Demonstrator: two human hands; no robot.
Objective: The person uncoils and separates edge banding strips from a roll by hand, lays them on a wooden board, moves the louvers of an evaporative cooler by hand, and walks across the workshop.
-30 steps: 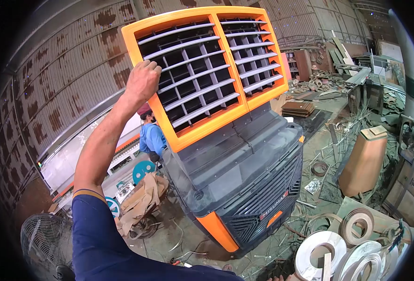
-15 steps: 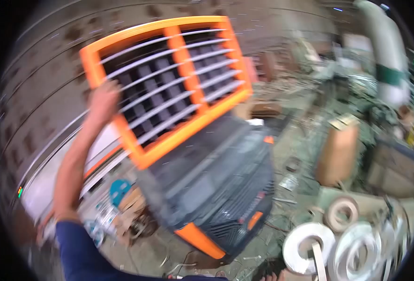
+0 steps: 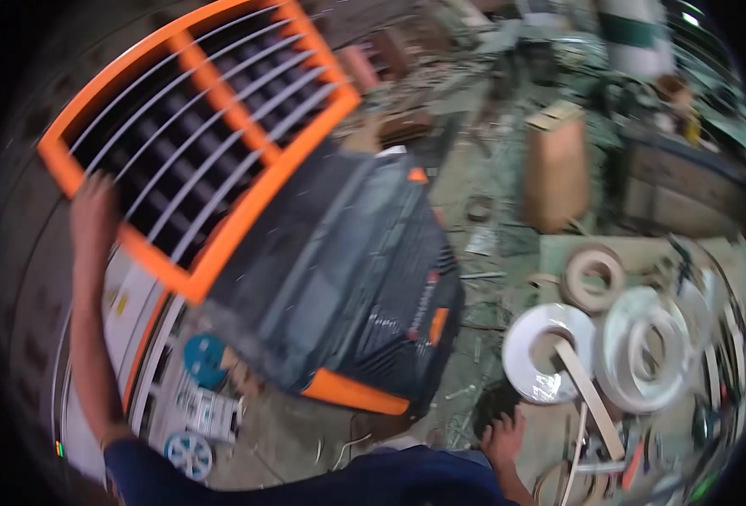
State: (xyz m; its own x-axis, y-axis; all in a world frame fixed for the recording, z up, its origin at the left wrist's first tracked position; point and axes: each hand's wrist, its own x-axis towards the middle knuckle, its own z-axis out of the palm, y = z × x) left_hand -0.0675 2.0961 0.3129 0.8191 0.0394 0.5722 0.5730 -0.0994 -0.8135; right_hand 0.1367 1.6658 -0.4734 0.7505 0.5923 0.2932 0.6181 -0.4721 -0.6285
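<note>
My left hand [image 3: 94,211] is raised at the left edge of an orange-framed louvred grille [image 3: 234,232]. Its blurred fingers curl over the frame near the grey slats. The grille sits on a large dark machine body [image 3: 305,253] with orange corner pieces, looking like an air cooler and tilted in view. My right hand [image 3: 504,434] is low, close to my body, with its fingers spread and nothing seen in them. A dark patch lies just beyond those fingers; I cannot tell what it is.
On a board at right lie several rolls of white strip [image 3: 521,371], a tan roll [image 3: 571,282] and loose strips. Behind them stands a brown box [image 3: 556,173]. A blue disc [image 3: 205,359] and a white machine [image 3: 128,308] are at left. Scraps litter the floor.
The view has swung right and down, so the grille and machine appear further left and more tilted. My left hand stays at the grille's edge. More of my right hand shows.
</note>
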